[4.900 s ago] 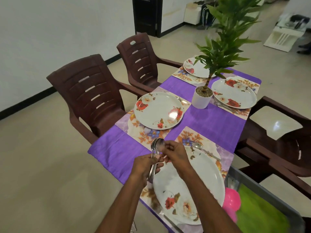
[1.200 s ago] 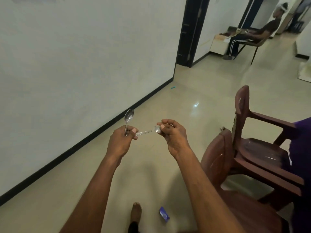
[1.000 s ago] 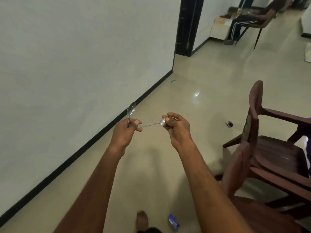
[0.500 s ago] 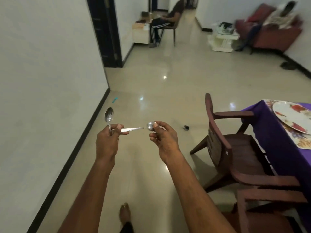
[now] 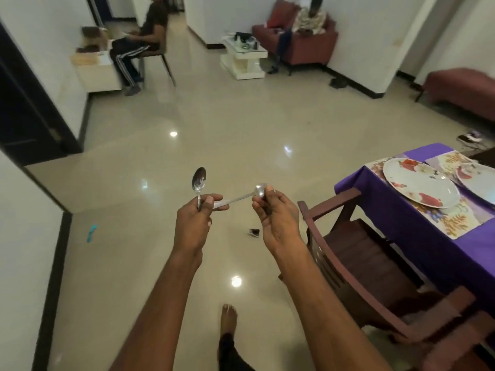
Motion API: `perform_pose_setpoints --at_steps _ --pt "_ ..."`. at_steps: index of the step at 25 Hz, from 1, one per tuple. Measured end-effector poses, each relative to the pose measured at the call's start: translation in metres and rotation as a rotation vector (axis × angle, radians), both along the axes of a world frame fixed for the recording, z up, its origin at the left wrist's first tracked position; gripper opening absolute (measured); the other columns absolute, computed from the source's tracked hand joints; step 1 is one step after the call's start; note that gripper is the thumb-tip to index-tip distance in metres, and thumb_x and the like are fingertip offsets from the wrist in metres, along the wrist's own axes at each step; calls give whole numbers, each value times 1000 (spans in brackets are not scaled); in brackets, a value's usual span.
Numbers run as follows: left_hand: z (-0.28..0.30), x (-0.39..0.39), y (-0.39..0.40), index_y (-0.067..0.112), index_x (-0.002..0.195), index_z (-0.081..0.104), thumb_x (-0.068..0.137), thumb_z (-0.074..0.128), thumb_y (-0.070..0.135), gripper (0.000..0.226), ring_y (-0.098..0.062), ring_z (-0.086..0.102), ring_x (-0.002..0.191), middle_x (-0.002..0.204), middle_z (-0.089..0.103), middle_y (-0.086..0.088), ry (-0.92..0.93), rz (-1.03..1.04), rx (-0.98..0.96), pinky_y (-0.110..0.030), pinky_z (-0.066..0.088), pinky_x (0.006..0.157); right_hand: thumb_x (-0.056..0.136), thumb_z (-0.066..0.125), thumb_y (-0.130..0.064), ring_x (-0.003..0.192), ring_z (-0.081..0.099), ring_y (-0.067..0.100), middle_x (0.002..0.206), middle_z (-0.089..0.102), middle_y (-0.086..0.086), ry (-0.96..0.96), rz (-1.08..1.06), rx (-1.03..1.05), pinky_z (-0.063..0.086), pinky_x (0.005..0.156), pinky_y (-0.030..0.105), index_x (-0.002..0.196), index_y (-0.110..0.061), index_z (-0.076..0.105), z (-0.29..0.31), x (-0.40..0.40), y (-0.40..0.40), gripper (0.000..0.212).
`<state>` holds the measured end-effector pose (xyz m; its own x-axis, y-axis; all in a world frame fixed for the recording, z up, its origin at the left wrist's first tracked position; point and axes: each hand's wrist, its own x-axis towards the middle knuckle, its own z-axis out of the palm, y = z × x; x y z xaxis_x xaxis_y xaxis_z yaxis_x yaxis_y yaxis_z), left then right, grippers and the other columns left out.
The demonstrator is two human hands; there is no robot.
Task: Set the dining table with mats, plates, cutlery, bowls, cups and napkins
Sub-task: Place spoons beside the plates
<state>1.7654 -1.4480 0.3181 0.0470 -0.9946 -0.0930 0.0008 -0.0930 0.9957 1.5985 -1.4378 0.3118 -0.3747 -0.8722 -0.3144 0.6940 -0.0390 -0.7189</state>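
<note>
Two spoons sit in the middle of the frame, both held above the glossy floor (image 5: 241,124) and well apart from the counter (image 5: 401,236). The left hand (image 5: 191,223) is clenched round the handle of an upright spoon (image 5: 198,180), whose bowl stands above the fist. Its thumb and fingers (image 5: 214,200) also pinch the handle end of a second spoon (image 5: 235,200), which runs almost level toward the right. The right hand (image 5: 276,215) grips that second spoon by the bowl, its fingers curled round it with the thumb tip on top (only the upper edge of the bowl shows).

At the right edge of the frame the counter wears a purple cloth, with a floral mat (image 5: 452,220) on it and a flowered plate (image 5: 420,186) lying on the mat. A second plate (image 5: 479,180) lies just beside it, cut off by the frame edge. A dark brown chair (image 5: 356,253) stands against the near side of the counter, in the lower right.

One bare foot (image 5: 229,317) of the person shows at the bottom centre. On the floor lie a small dark object (image 5: 254,232) just below the right hand and a teal scrap (image 5: 91,232) at the left by the wall. Two seated people show across the top of the frame, one on a chair at upper left, another on a red sofa (image 5: 308,46) at upper centre, with a low white table (image 5: 245,58) between them.
</note>
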Motion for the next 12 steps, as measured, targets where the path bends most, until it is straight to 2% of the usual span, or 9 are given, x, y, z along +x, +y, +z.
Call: perform_pose_setpoints --at_steps 3,4,6,8,10,12 --pt "-29 -42 -129 18 109 73 106 52 23 22 -11 28 53 95 79 1 -14 -168 57 -12 31 45 96 68 -15 74 67 16 97 73 16 -74 -112 20 59 69 25 107 -3 70 -20 -31 -121 17" --pt "-25 -44 -132 18 109 74 106 52 23 23 -11 28 54 97 79 1 -40 -159 60 -13 31 46 95 69 -15 75 67 15 98 73 16 -65 -110 37 59 70 25 108 -4 71 -20 -30 -125 17" --pt "-17 -88 -215 20 106 75 105 52 22 23 -11 30 55 97 79 1 11 -258 60 -14 32 47 94 70 -13 78 65 14 97 73 13 -69 -164 11 58 72 24 109 -4 70 -12 -64 -199 18" --pt "0 -136 -287 22 104 76 105 53 20 23 -11 31 56 95 79 1 15 -409 41 -14 33 47 92 71 -11 79 64 13 96 74 11 -20 -205 -10 56 72 23 106 -6 71 -1 -94 -265 15" --pt "15 -169 -321 22 107 75 105 53 22 22 -10 32 56 96 79 0 24 -433 9 -14 34 49 92 72 -13 77 63 12 98 76 9 39 -241 2 53 73 23 102 -10 73 11 -117 -294 11" --pt "16 -209 -376 22 109 75 105 54 28 22 -10 31 56 97 79 2 54 -550 10 -13 34 49 93 71 -18 76 63 10 99 77 6 98 -327 9 50 73 25 102 -13 73 18 -154 -338 10"
